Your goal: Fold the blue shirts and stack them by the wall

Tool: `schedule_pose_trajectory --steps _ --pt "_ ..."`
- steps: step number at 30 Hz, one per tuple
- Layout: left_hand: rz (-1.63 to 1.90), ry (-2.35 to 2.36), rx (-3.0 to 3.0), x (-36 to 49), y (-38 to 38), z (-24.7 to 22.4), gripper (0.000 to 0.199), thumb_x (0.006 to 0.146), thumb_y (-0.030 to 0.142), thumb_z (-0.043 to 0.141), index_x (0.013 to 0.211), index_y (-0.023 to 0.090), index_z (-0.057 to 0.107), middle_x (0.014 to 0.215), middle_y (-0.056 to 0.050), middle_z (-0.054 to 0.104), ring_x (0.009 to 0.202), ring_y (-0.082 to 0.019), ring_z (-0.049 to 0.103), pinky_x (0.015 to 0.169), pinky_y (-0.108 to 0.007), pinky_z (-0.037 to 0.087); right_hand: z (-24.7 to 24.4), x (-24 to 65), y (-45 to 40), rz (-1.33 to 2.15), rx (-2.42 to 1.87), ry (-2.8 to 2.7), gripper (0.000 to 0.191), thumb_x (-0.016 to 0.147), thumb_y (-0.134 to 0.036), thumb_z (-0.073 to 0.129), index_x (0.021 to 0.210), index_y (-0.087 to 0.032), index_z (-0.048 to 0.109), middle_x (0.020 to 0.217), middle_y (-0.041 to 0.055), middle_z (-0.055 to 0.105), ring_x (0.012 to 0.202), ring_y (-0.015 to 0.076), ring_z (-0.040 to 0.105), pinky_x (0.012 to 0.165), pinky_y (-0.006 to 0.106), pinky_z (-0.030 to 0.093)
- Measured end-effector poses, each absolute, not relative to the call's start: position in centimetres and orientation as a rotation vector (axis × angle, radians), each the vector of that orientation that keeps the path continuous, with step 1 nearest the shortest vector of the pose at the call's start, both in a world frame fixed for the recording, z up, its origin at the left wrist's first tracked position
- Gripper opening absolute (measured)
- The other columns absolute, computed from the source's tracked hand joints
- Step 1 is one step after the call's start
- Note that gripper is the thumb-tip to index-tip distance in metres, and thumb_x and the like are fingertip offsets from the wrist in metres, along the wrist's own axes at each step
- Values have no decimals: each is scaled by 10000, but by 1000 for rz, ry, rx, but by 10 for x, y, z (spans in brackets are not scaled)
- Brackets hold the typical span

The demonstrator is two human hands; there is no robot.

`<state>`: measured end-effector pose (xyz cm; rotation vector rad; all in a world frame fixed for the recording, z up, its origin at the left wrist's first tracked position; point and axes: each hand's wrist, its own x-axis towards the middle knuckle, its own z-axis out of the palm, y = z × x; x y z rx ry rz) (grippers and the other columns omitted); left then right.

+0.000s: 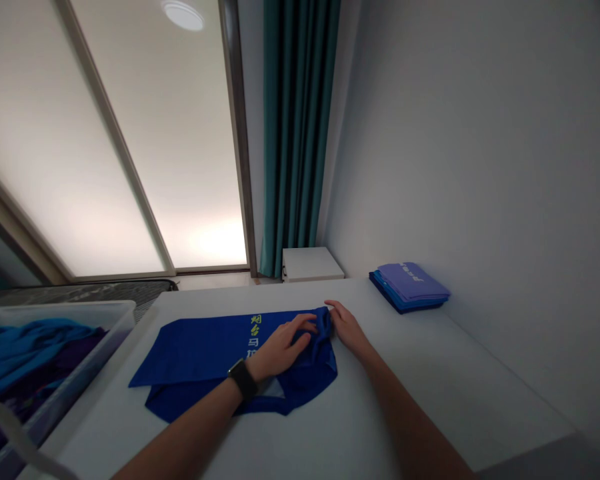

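A blue shirt (pixel 205 340) with yellow and white lettering lies partly folded on the white table, its right end bunched up. My left hand (pixel 283 347), with a black watch on the wrist, rests on the shirt just right of the lettering. Its fingers are apart and slightly bent over the cloth. At the shirt's right edge, my right hand (pixel 347 328) holds the bunched fabric near the far corner; some of its fingertips are hidden by the cloth.
A stack of folded clothes (pixel 413 287), purple on top, sits by the wall on the right. To the left stands a white plastic bin (pixel 125 312) of loose blue and purple clothes. Behind the white table (pixel 370 413) are a small white cabinet (pixel 313 263) and a green curtain (pixel 300 133).
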<state>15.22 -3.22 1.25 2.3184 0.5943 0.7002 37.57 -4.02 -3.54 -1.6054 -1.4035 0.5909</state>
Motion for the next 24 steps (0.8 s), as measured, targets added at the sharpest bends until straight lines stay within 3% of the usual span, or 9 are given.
schedule_pose_trajectory --steps 5,9,12,16,24 --pt "582 482 2842 158 -45 11 374 950 244 430 1320 197 455 1119 -80 645 1053 -223 567 971 -385 380 -35 381 -29 597 -1631 -1421 358 881 -318 379 1070 -211 664 1097 59 686 1041 198 606 961 337 430" --pt "458 401 3108 161 -49 11 266 948 262 443 1188 191 535 992 -71 631 943 -229 559 891 -381 376 -30 382 -18 617 -1671 -1477 363 910 -344 364 1017 -188 673 949 57 716 903 196 641 846 329 479" --pt "425 388 3155 162 -50 11 230 943 261 460 1147 197 544 970 -62 617 905 -219 546 863 -366 364 -28 381 -11 622 -1723 -1561 245 855 -327 513 956 -177 678 797 39 711 752 185 638 747 304 480" --pt "432 405 3140 162 -51 11 230 940 267 474 1151 202 541 989 -58 606 919 -217 536 870 -363 354 -28 379 -8 516 -1789 -1667 126 840 -256 560 861 -195 667 864 46 712 832 182 630 795 289 440" --pt "429 419 3083 161 -51 11 268 924 272 498 1185 215 527 1073 -64 593 984 -221 526 898 -354 355 -30 377 -9 285 -1953 -1802 286 963 -291 395 849 -207 644 968 71 706 899 181 618 811 277 387"
